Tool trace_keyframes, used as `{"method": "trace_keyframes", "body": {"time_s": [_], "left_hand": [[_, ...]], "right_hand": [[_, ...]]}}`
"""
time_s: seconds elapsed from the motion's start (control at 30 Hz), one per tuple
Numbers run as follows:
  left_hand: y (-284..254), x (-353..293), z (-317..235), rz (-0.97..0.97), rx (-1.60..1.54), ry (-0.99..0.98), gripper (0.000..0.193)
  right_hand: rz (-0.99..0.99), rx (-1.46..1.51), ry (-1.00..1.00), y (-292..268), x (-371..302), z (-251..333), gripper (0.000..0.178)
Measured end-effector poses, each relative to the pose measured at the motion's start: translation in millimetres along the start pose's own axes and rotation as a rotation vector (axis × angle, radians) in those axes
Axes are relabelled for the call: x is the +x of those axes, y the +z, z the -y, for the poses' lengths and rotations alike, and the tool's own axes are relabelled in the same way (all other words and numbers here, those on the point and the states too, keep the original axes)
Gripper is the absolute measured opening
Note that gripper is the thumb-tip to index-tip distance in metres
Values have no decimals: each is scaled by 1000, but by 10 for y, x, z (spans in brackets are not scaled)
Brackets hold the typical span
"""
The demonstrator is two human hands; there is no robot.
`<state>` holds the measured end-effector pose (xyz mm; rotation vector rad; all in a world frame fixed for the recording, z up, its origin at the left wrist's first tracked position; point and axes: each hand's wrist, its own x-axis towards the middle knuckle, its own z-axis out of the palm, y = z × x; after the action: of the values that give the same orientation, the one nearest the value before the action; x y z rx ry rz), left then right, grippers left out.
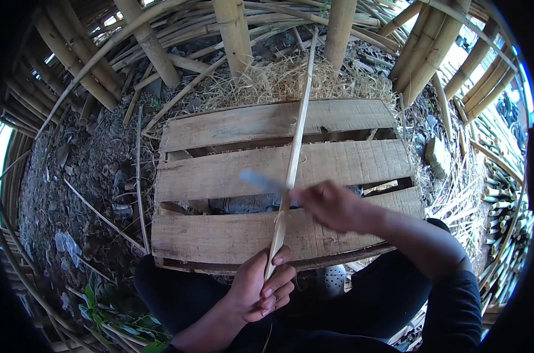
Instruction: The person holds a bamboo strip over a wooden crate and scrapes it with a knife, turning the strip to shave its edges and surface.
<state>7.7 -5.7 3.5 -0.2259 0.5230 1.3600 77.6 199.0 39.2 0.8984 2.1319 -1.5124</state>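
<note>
A long, pale bamboo strip [298,132] slants across a low table of wooden planks [231,170], its far tip reaching past the back edge. My left hand [263,286] is closed round the strip's near end, just off the front plank. Over the middle of the table, my right hand [331,207] grips a knife [262,181], both smeared by motion. The blade points left and crosses the strip, though I cannot tell whether it touches. A curled shaving [278,219] clings to the strip below the knife.
Thin shavings [273,82] heap behind the table among upright bamboo posts [233,35]. Cut bamboo lengths [502,220] are stacked at the right. Green leaves [117,315] and loose sticks lie on the littered ground at the left. Dark gaps run between the planks.
</note>
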Motion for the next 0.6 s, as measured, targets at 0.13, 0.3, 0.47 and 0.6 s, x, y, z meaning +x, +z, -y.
{"method": "trace_keyframes", "body": {"time_s": [0.13,0.3,0.47,0.6], "left_hand": [[-24,-9,8,41,-29,17,29],[-5,-10,16,-21,3,15,30],[18,-5,21,2,9,1,30],[5,9,1,-6,23,15,29]], "right_hand": [[-139,-110,-451,283,-48,-149,53],[-51,-73,-40,-61,22,34,51],[-36,-135,-333,59,-10,-84,55],[-32,-124,-342,198,-4,-171,57]]}}
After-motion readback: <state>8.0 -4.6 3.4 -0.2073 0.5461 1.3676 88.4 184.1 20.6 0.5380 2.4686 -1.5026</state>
